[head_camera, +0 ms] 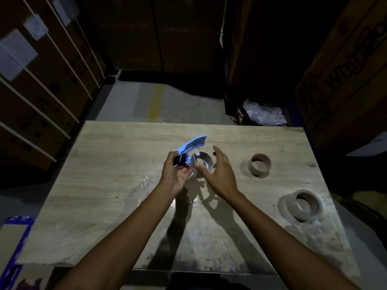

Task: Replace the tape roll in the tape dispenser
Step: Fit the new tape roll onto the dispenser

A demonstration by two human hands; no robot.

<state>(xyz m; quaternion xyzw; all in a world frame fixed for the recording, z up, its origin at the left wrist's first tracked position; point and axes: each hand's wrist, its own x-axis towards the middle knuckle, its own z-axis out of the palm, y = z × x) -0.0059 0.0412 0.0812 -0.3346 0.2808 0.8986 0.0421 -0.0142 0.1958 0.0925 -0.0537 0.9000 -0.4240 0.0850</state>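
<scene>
Holding the blue plastic tape dispenser [191, 148] firmly above the pale wooden worktop [117, 185] in the closed left hand [174, 174], keeping its shiny hub steady while the open, empty right hand [219, 174] goes for a brown cardboard-cored tape roll [259, 164] lying nearby.

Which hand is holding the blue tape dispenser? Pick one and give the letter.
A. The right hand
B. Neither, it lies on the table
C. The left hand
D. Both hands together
C: the left hand grips the blue tape dispenser by its dark handle above the table, while the right hand is open beside it, fingers spread and not closed on anything.
</scene>
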